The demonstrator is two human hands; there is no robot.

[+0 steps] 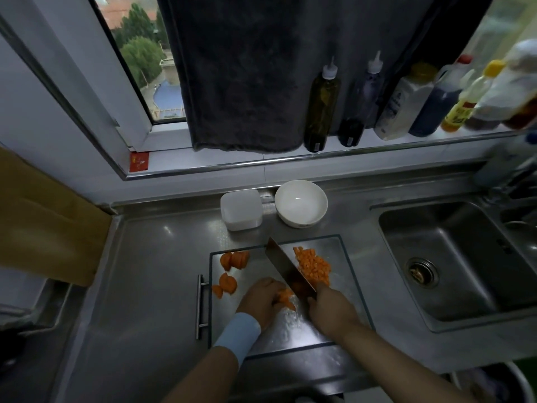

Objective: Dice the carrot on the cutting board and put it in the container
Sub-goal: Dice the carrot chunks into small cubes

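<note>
Surface (pixel 151 271) of brushed stainless steel, smooth and reflective, with a recessed rectangular steel sink (pixel 453 257) at the right. On it, a glossy rectangular cutting board (pixel 345 289) with a thin dark rim and a slim metal bar handle (pixel 200 306) along its left edge. Left hand (pixel 261 299), light blue cuff (pixel 236 334) at the wrist: grip curled, fingertips pressing down on an orange carrot piece (pixel 286 299) near the board's middle. Right hand (pixel 328 309): grip wrapped round the handle of a broad rectangular steel cleaver (pixel 283 266), the handle itself hidden in the fist; blade tilted, its edge down at the right side of the carrot piece, just beside the left fingertips. Diced carrot (pixel 313 267), a loose heap of small orange cubes, lies on the board just right of the blade. Thick carrot chunks (pixel 235 258), smooth-cut half-rounds, lie in two small groups at the board's left, apart from both hands. Beyond the board on the same surface: a square translucent white plastic container (pixel 241 209) with rounded corners, and just beside it a round white glazed bowl (pixel 300 203). On the window sill behind, a row of plastic bottles (pixel 321 106) and a hanging dark towel (pixel 241 82).
</note>
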